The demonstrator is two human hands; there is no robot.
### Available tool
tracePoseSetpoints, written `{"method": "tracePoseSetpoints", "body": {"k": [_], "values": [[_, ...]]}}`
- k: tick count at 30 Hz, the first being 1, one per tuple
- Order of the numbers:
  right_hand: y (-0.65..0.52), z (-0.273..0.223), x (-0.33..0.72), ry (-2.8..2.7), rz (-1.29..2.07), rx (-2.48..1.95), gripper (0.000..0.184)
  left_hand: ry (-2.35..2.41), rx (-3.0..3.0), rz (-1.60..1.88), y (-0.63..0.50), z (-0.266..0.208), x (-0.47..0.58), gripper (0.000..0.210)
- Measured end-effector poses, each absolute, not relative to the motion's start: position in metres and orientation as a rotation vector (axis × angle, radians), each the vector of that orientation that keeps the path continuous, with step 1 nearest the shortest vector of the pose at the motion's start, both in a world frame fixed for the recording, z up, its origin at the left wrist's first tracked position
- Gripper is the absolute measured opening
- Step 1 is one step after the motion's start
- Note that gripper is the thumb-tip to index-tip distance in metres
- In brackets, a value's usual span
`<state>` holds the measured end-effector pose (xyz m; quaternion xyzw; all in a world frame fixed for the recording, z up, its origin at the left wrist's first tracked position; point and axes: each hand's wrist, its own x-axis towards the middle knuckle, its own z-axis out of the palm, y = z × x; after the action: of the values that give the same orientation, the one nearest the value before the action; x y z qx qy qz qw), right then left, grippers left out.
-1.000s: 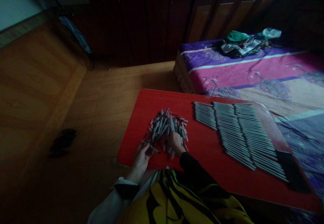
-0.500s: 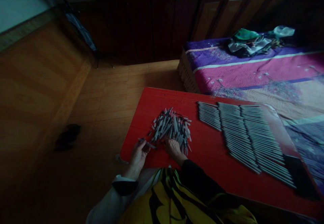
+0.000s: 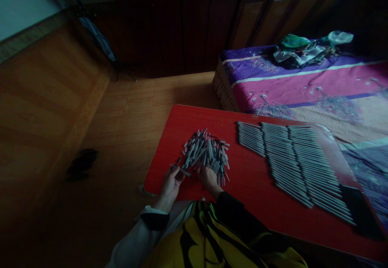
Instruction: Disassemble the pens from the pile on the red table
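Observation:
My left hand [image 3: 171, 183] is closed around a short, thin grey pen-like tube [image 3: 185, 173], just off the near left side of a loose pile. That pile [image 3: 197, 148] is made of many slim grey and dark pieces lying on a red table [image 3: 172, 138]. At its near edge, my right hand [image 3: 209, 177] has its fingers curled in and touching the pieces. Whatever those fingers hold is hidden from view. Over to the right, long grey pen-like sticks [image 3: 315, 159] lie side by side in three slanting rows.
A dark flat object [image 3: 360, 211] lies at the table's right end. Behind the table stands a bed [image 3: 273, 86] with a purple and pink cover, carrying a heap of cloth and bags [image 3: 300, 51]. Dark footwear-like items [image 3: 81, 163] are on the floor at left.
My left hand has shifted slightly right, toward the pile, with the tube in it. My right hand has stayed nearly in place.

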<state>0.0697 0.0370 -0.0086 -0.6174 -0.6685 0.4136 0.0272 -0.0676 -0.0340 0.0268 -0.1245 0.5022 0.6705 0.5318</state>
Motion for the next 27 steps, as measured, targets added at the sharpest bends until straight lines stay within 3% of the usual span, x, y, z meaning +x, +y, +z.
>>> {"method": "tracePoseSetpoints", "body": {"k": [8,14,18,22,27], "values": [[0.036,0.015,0.097,-1.596,1.650,-1.709,0.023,1.203,-0.409,1.514,-0.024,0.024,-0.061,0.012],[0.019,0.045,0.103,-0.859,1.842,-1.408,0.015,1.216,-0.321,1.514,-0.021,0.030,-0.054,0.009],[0.027,0.056,0.107,-0.755,1.815,-1.381,0.014,1.226,0.166,1.412,-0.021,0.047,-0.054,0.023],[0.036,0.063,0.113,-0.685,1.840,-1.328,0.014,1.294,0.720,1.260,-0.019,0.068,-0.054,0.023],[0.039,0.072,0.118,-0.761,1.840,-1.304,0.013,1.315,1.004,1.221,-0.019,0.081,-0.047,0.029]]}}
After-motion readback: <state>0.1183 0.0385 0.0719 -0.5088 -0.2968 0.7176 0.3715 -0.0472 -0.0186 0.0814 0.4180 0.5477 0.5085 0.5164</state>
